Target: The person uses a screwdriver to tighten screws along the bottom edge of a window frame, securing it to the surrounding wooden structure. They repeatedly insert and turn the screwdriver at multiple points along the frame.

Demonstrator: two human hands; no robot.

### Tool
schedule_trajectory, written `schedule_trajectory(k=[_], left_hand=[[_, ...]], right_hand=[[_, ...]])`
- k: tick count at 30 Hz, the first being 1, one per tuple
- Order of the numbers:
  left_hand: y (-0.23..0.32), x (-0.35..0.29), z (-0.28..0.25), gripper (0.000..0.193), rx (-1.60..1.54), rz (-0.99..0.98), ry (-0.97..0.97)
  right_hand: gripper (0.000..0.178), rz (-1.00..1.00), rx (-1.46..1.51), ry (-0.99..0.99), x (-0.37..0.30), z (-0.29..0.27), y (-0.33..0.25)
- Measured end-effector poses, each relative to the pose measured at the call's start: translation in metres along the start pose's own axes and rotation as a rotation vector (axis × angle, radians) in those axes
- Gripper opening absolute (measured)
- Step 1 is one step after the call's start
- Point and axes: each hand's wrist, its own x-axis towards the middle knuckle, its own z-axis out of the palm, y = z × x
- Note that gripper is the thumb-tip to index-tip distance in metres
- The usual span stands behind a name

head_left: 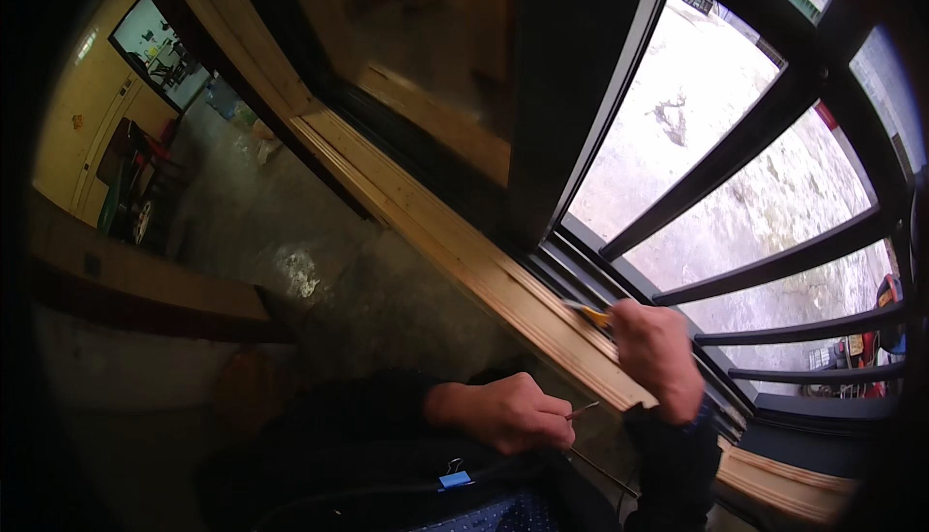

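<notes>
My right hand (658,353) is closed around a small yellow-handled tool (597,318), over the wooden window sill (489,275). The tool's pale front end, slightly blurred, points left along the inner edge of the sill beside the dark window frame (571,266); its exact kind does not show. Lower down, in front of my body, my left hand (508,411) is closed on a thin, pointed tool (584,409) whose tip sticks out past the fingers. Most of that tool is hidden in the fist.
Dark window bars (774,266) curve across the right, with bright ground outside. A dark glass pane (416,48) stands beyond the sill. At left lies a concrete floor (242,212) leading to a doorway (164,48). A blue binder clip (454,480) sits on my dark clothing.
</notes>
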Motion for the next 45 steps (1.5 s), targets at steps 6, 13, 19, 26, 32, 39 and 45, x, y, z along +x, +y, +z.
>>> schedule_trajectory(k=[6,13,19,26,32,39,45], left_hand=[[0.002,-0.011,0.0,0.003,-0.012,0.013,-0.066],[-0.012,-0.006,-0.021,0.011,-0.084,0.056,-0.115],[-0.025,-0.003,-0.042,0.013,-0.173,0.091,-0.144],[-0.042,0.015,-0.041,0.011,-0.329,0.134,-0.238],[-0.045,0.029,-0.031,0.01,-0.382,0.156,-0.307],[-0.042,0.039,-0.011,0.007,-0.393,0.161,-0.358],[-0.039,0.046,0.009,0.007,-0.385,0.159,-0.382]], right_hand=[[0.015,0.432,-0.427,-0.174,-0.089,-0.069,0.019],[0.004,0.269,0.188,0.251,-0.035,-0.029,-0.014],[0.003,0.154,0.095,0.196,-0.023,0.005,-0.005],[0.011,0.641,-0.478,0.157,-0.144,-0.052,0.033],[0.006,0.64,-0.183,0.506,-0.159,-0.051,0.012],[0.008,0.687,-0.266,0.358,-0.177,-0.032,0.042],[0.012,0.958,-0.492,0.459,-0.217,-0.062,0.043]])
